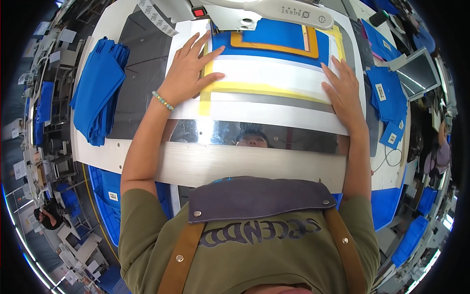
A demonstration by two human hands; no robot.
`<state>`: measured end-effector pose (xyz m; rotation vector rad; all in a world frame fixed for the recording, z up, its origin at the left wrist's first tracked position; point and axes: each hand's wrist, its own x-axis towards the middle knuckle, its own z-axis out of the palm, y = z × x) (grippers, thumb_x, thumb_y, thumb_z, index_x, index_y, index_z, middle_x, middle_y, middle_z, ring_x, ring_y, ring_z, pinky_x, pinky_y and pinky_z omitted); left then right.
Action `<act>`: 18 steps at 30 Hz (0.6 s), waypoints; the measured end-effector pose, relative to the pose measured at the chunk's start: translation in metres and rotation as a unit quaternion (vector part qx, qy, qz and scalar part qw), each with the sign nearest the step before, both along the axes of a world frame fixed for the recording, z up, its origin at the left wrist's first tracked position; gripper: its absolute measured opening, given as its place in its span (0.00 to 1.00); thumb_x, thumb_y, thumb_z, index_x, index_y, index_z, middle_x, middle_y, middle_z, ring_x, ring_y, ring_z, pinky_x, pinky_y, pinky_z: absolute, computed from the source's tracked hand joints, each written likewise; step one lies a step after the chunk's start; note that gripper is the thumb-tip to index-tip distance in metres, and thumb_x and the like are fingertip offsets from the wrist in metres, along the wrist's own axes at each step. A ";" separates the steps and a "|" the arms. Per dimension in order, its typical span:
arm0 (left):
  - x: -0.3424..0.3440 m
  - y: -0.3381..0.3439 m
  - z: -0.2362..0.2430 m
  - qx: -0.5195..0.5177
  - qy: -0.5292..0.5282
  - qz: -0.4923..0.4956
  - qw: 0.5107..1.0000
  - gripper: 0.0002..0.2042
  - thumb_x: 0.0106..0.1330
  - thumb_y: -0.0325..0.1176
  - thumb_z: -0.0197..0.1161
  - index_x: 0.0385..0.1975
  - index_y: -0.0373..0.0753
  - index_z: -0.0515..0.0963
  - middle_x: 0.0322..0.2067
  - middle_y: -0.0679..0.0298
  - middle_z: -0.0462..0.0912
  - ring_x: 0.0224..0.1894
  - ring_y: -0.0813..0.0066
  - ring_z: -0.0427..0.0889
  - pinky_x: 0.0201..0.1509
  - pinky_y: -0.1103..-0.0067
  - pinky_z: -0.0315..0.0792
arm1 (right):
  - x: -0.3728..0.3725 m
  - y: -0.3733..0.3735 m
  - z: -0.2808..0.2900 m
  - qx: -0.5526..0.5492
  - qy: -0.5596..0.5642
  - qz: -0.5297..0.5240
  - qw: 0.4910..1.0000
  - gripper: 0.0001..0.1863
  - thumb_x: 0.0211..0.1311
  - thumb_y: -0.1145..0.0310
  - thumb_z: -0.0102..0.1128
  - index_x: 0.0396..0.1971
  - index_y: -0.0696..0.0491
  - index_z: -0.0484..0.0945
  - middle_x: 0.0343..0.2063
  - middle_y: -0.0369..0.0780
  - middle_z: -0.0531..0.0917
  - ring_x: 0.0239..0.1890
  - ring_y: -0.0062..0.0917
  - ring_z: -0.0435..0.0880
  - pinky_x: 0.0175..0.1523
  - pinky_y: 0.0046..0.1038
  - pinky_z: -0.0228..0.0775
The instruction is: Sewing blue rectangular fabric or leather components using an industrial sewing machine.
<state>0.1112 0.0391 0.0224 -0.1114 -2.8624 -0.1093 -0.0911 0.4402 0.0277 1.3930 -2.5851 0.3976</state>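
Note:
My left hand [192, 68] lies with spread fingers on the left side of a white template sheet [264, 76] edged with yellow tape. Its fingertips reach the edge of a blue fabric piece [223, 46]. On the right, my right hand [346, 93] rests open on the sheet's right edge, fingers pointing away from me. Between the hands, the blue fabric lies under an orange-yellow frame [274, 48]. Above them extends the white sewing machine head [232, 17], which hides the far part of the fabric.
A folded stack of blue fabric [99, 90] lies at the left. More blue pieces with white labels [387, 95] lie at the right, beside a monitor [417, 73]. Blue bins [387, 206] stand below the table edge. A white printed strip [156, 17] hangs near the machine.

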 end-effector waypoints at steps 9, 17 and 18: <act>0.003 0.004 0.003 0.020 0.004 -0.012 1.000 0.32 0.71 0.58 0.64 0.71 0.51 0.76 0.76 0.51 0.65 0.81 0.47 0.56 0.80 0.55 0.55 | 0.001 -0.001 0.001 -0.009 -0.006 -0.018 1.000 0.25 0.79 0.49 0.55 0.68 0.43 0.80 0.75 0.44 0.70 0.80 0.43 0.58 0.82 0.46 0.45; 0.003 0.003 0.004 0.056 -0.002 -0.008 0.998 0.27 0.69 0.50 0.70 0.67 0.50 0.82 0.76 0.53 0.67 0.79 0.48 0.60 0.80 0.59 0.55 | 0.000 0.001 -0.003 -0.035 0.006 -0.016 0.999 0.25 0.78 0.50 0.56 0.68 0.45 0.80 0.76 0.43 0.67 0.80 0.43 0.58 0.82 0.47 0.47; 0.003 0.003 0.004 0.066 0.007 -0.003 0.998 0.27 0.69 0.49 0.70 0.66 0.49 0.82 0.76 0.53 0.67 0.79 0.48 0.60 0.80 0.59 0.55 | 0.000 0.002 -0.004 -0.046 -0.007 -0.010 0.999 0.25 0.79 0.52 0.55 0.69 0.44 0.79 0.78 0.42 0.65 0.82 0.42 0.55 0.83 0.45 0.44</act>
